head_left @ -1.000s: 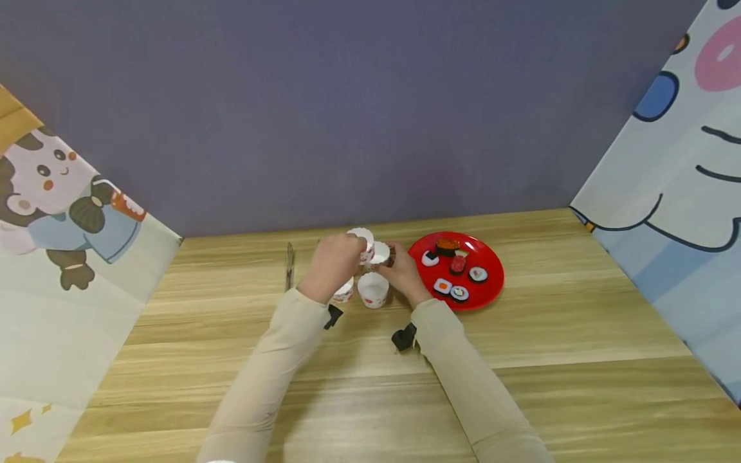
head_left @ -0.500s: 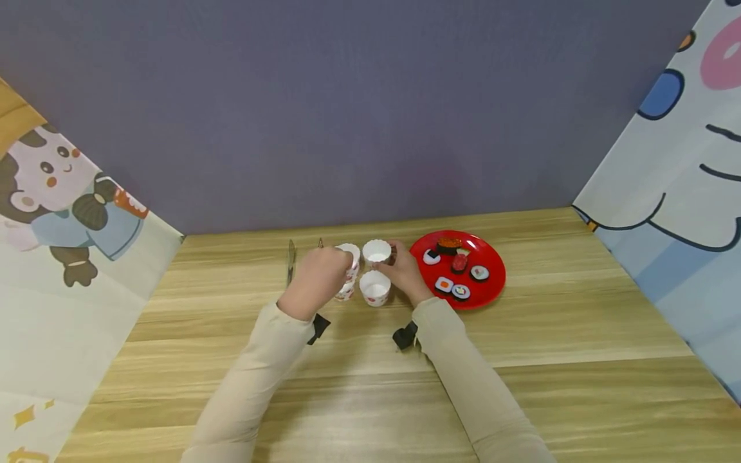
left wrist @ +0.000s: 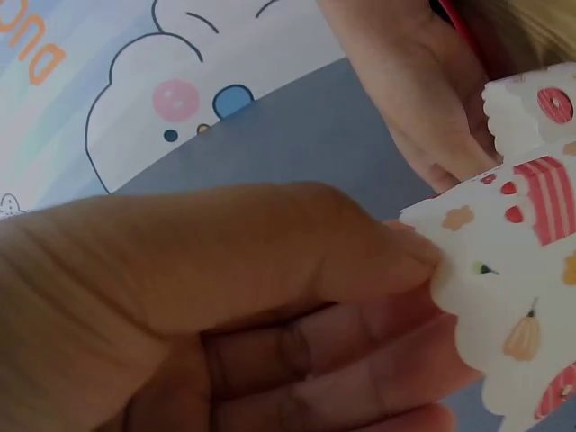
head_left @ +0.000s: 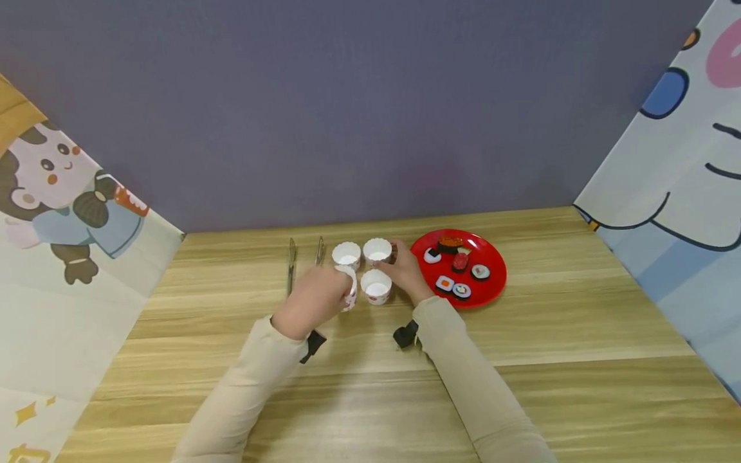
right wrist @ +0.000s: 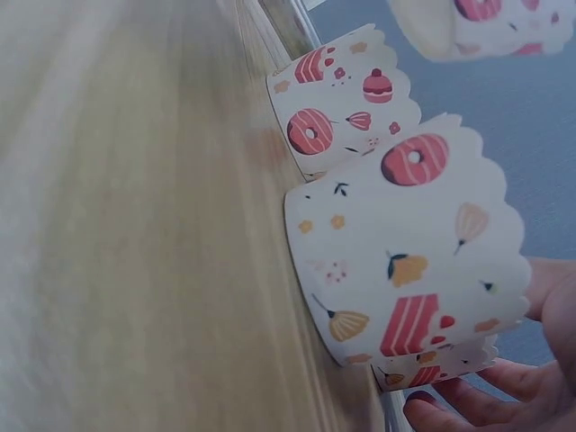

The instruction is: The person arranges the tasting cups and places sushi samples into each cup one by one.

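My left hand (head_left: 315,299) pinches the rim of a white paper baking cup (left wrist: 522,270) printed with cakes and flowers, thumb on the near side. In the right wrist view this cup (right wrist: 504,27) hangs above the table. My right hand (head_left: 403,270) holds the back-right cup (head_left: 377,251) from its right side, thumb in front. Directly before that one stands another cup (head_left: 376,287). To the left is a back-left cup (head_left: 346,255). A standing cup (right wrist: 342,99) beyond the nearest one shows in the right wrist view; the left hand hides what lies beneath it in the head view.
Just right of my right hand lies a red plate (head_left: 492,283) with several toy sushi pieces (head_left: 460,260). Two metal utensils, one at far left (head_left: 291,267) and one beside the cups (head_left: 320,249), lie on the wooden table (head_left: 550,334). A grey panel (head_left: 370,128) stands behind.
My left hand has moved left and toward me, carrying its cup away from the back-right one. The back-left cup has come into view. My right hand has stayed at its cup.
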`<action>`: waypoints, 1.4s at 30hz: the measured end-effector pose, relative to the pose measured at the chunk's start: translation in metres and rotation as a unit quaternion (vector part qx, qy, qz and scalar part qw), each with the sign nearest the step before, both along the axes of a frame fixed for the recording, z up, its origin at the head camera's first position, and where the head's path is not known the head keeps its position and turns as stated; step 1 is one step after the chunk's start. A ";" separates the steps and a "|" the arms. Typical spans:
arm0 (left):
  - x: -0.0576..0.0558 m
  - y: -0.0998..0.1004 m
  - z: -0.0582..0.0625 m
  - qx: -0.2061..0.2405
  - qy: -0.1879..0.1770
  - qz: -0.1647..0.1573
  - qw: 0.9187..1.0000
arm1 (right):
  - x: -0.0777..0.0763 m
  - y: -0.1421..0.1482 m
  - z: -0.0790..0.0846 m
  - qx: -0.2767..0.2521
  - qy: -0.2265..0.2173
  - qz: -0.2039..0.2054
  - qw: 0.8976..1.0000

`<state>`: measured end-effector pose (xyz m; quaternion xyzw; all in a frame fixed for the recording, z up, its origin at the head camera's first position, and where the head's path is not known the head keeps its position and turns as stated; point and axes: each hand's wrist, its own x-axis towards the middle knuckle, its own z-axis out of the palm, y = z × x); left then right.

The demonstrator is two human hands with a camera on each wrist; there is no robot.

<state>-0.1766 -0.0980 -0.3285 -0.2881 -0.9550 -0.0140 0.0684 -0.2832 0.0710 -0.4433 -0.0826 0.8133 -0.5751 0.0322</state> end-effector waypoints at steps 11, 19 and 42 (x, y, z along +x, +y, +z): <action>0.002 -0.001 -0.014 -0.004 -0.043 -0.017 0.999 | 0.000 0.000 0.001 -0.009 0.000 0.001 1.000; -0.002 -0.003 -0.025 -0.017 -0.101 0.007 0.995 | 0.000 0.000 0.001 -0.008 0.000 0.004 1.000; -0.012 -0.009 -0.040 0.014 -0.145 0.018 0.989 | -0.001 -0.001 0.001 0.008 -0.006 -0.007 1.000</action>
